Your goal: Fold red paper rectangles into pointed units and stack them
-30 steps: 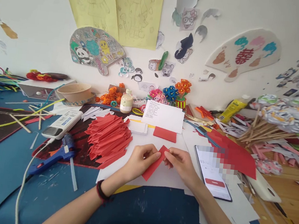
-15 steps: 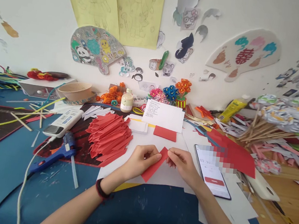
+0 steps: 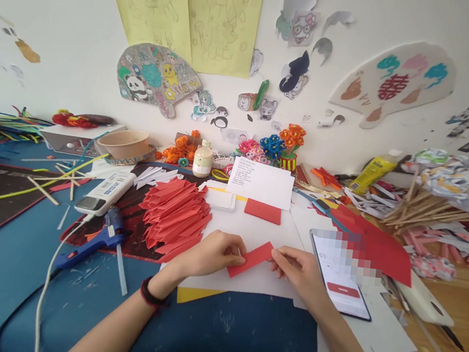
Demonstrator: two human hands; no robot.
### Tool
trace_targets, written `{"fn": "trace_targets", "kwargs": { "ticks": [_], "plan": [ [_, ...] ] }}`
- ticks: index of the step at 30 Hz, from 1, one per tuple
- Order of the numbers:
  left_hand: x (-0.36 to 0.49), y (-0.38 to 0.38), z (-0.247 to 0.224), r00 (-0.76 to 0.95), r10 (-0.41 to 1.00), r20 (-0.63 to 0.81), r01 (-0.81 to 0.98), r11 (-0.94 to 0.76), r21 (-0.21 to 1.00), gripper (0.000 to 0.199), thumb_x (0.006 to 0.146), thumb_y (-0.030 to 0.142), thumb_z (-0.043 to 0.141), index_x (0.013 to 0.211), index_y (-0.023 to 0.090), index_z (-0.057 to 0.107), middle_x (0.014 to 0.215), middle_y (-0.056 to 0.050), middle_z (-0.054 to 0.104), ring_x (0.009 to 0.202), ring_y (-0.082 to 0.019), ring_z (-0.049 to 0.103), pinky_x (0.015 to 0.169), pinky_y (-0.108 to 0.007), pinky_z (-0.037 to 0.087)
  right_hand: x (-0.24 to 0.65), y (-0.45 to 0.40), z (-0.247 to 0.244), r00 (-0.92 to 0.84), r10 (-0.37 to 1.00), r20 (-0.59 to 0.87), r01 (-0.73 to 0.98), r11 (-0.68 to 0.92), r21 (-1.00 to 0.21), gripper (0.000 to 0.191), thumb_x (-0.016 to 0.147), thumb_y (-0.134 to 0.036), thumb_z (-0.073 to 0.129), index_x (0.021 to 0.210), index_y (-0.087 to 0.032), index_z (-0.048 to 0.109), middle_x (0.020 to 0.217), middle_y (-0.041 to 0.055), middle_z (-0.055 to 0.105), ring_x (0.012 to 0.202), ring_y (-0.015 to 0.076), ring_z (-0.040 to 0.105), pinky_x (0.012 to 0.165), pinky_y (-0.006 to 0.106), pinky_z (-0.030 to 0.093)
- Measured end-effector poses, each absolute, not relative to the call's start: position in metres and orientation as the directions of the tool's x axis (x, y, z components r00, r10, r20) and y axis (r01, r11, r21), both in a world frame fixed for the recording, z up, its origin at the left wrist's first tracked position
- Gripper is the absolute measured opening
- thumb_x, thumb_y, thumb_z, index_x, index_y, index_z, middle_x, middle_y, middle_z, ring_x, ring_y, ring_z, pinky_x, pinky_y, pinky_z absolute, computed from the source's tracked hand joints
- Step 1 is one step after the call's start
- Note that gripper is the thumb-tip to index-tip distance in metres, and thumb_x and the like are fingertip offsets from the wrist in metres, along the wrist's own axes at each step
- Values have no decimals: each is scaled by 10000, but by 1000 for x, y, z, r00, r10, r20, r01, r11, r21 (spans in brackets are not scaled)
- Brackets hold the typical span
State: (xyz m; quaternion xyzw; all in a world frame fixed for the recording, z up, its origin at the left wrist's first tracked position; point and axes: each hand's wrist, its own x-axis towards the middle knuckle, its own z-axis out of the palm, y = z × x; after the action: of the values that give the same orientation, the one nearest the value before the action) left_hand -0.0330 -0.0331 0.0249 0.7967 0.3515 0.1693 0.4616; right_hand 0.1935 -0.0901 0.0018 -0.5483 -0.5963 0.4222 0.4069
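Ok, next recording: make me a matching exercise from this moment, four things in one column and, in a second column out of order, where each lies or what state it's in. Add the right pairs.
Things
1. Red paper strip
2. Glue gun
3. Phone
4. Folded red pieces

Places and states
A. Lit up, to the right of the right hand
B. Heaped up, beyond and left of the left hand
C. Between the two hands, touched by both
D. Blue, lying to the left of both hands

Right pairs
1-C, 2-D, 3-A, 4-B
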Motion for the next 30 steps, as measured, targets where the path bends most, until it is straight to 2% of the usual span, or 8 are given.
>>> {"fn": "trace_targets", "kwargs": {
  "ticks": [5, 11, 15, 17, 19, 22, 25, 30],
  "plan": [
    [-32, -33, 22, 606, 794, 51, 461, -403, 790, 114, 842, 286, 573, 838, 201, 649, 651, 14, 656, 624, -133, 564, 607, -229, 392, 198, -88, -2, -78, 997, -28, 298, -3, -955, 349, 865, -487, 575, 724, -172, 627, 676, 34, 623, 576, 145, 542, 557, 278, 435],
    [-22, -38, 17, 533, 839, 110, 493, -413, 766, 90, 852, 271, 554, 819, 205, 605, 695, 20, 661, 622, -128, 564, 592, -227, 384, 185, -75, 2, 56, 998, 15, 221, 2, -975, 362, 836, -518, 605, 891, -161, 636, 763, 60, 667, 663, 179, 622, 655, 316, 507],
    [-11, -45, 14, 423, 863, 275, 652, -501, 568, 127, 889, 262, 506, 797, 200, 568, 761, -9, 652, 670, -148, 562, 586, -245, 350, 166, -56, 2, -51, 998, 32, 121, 38, -992, 422, 793, -511, 661, 1002, -145, 642, 925, 91, 694, 826, 229, 674, 798, 369, 527],
    [-8, -47, 16, 438, 826, 354, 706, -560, 433, 135, 904, 258, 487, 819, 197, 571, 785, -34, 644, 720, -171, 566, 590, -260, 342, 158, -45, 4, -85, 994, 67, 89, 74, -993, 454, 792, -522, 658, 1044, -145, 642, 912, 83, 698, 852, 235, 670, 802, 371, 530],
    [-9, -47, 20, 448, 799, 401, 713, -590, 379, 164, 918, 282, 480, 821, 196, 581, 792, -47, 642, 748, -184, 564, 608, -273, 353, 154, -36, 7, -174, 981, 80, 77, 94, -993, 453, 821, -531, 620, 1057, -146, 645, 899, 76, 696, 858, 232, 660, 786, 364, 530],
    [-16, -42, 27, 322, 840, 436, 700, -522, 488, 209, 935, 329, 467, 819, 205, 589, 816, -36, 647, 754, -173, 561, 660, -275, 383, 154, -30, 15, -312, 947, 80, 89, 113, -990, 431, 876, -538, 539, 1008, -149, 671, 903, 71, 683, 872, 221, 641, 800, 356, 514],
    [-22, -34, 32, 152, 893, 423, 640, -415, 646, 151, 917, 333, 501, 932, 214, 593, 915, -23, 656, 755, -156, 558, 697, -269, 406, 155, -34, 23, -405, 912, 60, 86, 104, -991, 450, 912, -549, 467, 961, -164, 695, 954, 78, 676, 949, 225, 620, 887, 364, 481],
    [-25, -24, 30, 172, 928, 330, 493, -371, 787, 169, 868, 328, 574, 973, 205, 625, 893, -17, 675, 682, -135, 547, 642, -249, 409, 153, -44, 33, -530, 847, 34, 97, 101, -990, 455, 941, -544, 407, 928, -187, 689, 932, 63, 677, 898, 203, 619, 872, 342, 473]
  ]
}}
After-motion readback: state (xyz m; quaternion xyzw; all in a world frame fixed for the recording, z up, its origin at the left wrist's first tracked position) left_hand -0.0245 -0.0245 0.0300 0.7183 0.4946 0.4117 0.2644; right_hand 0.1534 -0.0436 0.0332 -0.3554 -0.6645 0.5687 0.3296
